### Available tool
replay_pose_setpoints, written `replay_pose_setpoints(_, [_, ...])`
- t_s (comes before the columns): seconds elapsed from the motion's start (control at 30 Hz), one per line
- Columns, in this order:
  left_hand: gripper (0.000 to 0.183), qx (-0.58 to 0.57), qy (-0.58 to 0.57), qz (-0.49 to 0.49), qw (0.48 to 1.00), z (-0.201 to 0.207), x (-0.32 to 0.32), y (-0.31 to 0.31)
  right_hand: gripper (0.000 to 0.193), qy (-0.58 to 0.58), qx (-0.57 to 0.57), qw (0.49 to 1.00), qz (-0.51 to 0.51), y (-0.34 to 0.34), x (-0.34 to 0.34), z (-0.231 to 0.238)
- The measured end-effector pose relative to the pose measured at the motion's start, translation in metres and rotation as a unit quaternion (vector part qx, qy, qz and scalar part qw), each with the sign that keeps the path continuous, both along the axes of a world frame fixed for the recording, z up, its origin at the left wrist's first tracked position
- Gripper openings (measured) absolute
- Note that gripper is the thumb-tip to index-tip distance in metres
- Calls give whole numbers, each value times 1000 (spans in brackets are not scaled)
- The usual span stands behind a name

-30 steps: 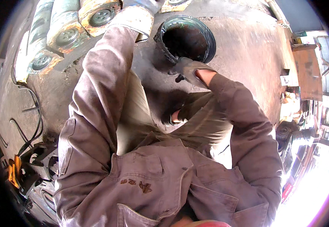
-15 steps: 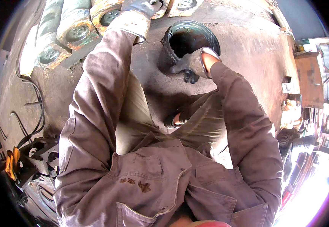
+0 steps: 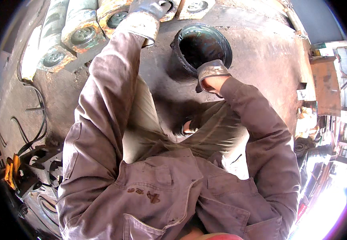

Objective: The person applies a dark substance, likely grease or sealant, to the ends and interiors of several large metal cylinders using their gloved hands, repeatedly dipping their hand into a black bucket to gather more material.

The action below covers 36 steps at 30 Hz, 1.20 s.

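Note:
My left hand (image 3: 148,12), in a dirty grey work glove with a pale cuff, reaches to the row of long cylinders at the top. It lies against a rusty end block (image 3: 169,14); its fingers run partly out of the picture, so their grip does not show. A black bucket (image 3: 177,66), its inside coated with something dark and wet, stands on the ground ahead. My right hand (image 3: 212,71), gloved too, is closed at the bucket's near right rim. Its fingertips are mostly hidden.
Several thick cylinders with square, rusty end blocks (image 3: 82,36) lie at the far left. Black cables (image 3: 41,120) loop over the ground at left, above dark metal parts (image 3: 41,166) and orange pieces (image 3: 12,172). A brown panel (image 3: 327,86) stands at right. My shoe (image 3: 187,127) is below the bucket.
My right hand has moved up and slightly right, from low on the bucket's near side to its rim. The bucket has shifted slightly. My left hand stays nearly still.

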<state>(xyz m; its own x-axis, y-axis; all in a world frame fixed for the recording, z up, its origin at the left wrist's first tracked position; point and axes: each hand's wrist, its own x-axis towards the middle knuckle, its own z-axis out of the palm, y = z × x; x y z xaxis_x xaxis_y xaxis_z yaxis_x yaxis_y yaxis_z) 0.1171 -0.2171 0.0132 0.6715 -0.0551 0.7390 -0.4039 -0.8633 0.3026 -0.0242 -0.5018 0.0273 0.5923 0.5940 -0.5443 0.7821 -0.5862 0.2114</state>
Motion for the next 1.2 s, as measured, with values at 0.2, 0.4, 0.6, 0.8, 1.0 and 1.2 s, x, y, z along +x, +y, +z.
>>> replay_pose_setpoints(0.2, [36, -12, 15, 35, 999, -2, 3, 7, 58, 114, -11, 966, -231, 27, -8, 35])
replay_pose_setpoints(0.4, [36, -23, 12, 34, 999, 4, 11, -13, 70, 209, 247, 849, -418, -37, 8, 24])
replay_pose_setpoints(0.6, [33, -288, -16, 102, 952, 6, 21, -54, 64, 104, 104, 930, -335, -28, -19, -11])
replay_pose_setpoints(0.8, [33, -272, -42, 81, 958, 14, 21, -82, 98, 94, 120, 899, -411, -37, -42, -3])
replay_pose_setpoints(1.0, [34, -313, -84, 6, 946, -12, 60, -65, 111, 212, 226, 847, -432, -59, -42, 1])
replay_pose_setpoints(1.2, [34, -247, -96, 12, 964, -6, 50, -89, 95, 471, 594, 374, -534, -121, 22, -15])
